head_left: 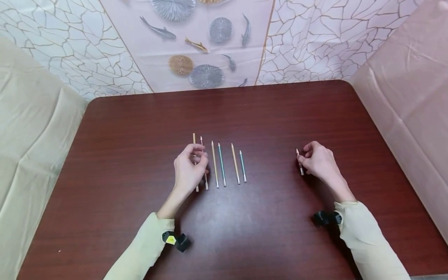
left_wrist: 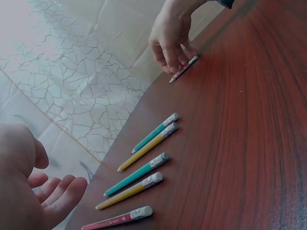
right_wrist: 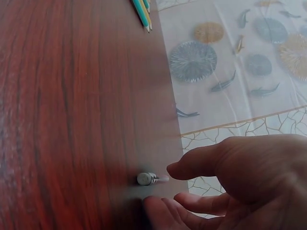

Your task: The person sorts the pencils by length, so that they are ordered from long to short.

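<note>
My left hand (head_left: 189, 167) is above the left end of a row of pencils, fingers loosely bent with nothing between them. Under it lie a yellow pencil (head_left: 194, 137) and a red pencil (left_wrist: 112, 221), partly hidden in the head view. To their right lie a yellow pencil (head_left: 215, 165), a teal pencil (head_left: 222, 165), another yellow pencil (head_left: 236, 165) and a shorter teal pencil (head_left: 243, 167). Far to the right, my right hand (head_left: 320, 161) is beside a short red pencil (head_left: 301, 169), thumb and fingers around it but apart in the right wrist view.
The pencils lie on a dark red-brown wooden table (head_left: 140, 124). Behind it hangs a patterned cloth (head_left: 210, 46), with plain pale cloth (head_left: 395, 77) at the sides. Each wrist wears a black camera (head_left: 182, 242).
</note>
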### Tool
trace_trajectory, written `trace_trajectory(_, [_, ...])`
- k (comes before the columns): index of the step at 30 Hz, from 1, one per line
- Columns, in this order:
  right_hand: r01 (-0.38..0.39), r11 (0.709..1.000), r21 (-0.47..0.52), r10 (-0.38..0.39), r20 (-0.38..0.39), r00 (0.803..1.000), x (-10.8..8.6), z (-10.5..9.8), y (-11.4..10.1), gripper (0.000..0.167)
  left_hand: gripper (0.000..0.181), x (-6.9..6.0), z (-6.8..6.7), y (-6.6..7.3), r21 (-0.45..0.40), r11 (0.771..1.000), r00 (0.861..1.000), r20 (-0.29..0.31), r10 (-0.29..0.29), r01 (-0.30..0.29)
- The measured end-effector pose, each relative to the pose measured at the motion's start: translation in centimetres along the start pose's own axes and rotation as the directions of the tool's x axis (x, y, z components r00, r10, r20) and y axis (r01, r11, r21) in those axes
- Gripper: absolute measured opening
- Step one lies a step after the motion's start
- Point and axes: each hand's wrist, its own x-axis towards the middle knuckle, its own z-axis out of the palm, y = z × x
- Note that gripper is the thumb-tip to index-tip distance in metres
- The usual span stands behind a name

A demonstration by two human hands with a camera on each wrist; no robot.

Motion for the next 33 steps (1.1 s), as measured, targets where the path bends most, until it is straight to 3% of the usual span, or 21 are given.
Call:
trace_trajectory(6, [-0.025,1.0,0.005,0.025,0.027,0.999,0.17,-0.08,-0.17,0.03,0.019,0.28,-0.38,-0.14,-0.03,1.0,0.999,-0.038,-0.01,0.008])
trace_trajectory(11, [-0.037,0.999,-0.021,0.038,0.044,0.998,0.28,-0.09,-0.23,0.033,0.02,0.31,-0.55,-0.28,-0.053,0.998,0.999,-0.03,-0.022,0.02])
trace_trajectory(20, [-0.03,0.99,-0.139,0.036,0.037,0.999,0.39,0.4,-0.44,0.032,0.022,0.07,-0.83,-0.92,0.122,0.993,0.999,-0.032,-0.003,0.007])
trace_trajectory(33, [-0.04,0.987,-0.156,0.048,0.049,0.998,0.59,0.47,-0.86,0.026,0.025,0.01,-0.87,-0.94,0.145,0.989,1.0,-0.006,-0.029,0.03])
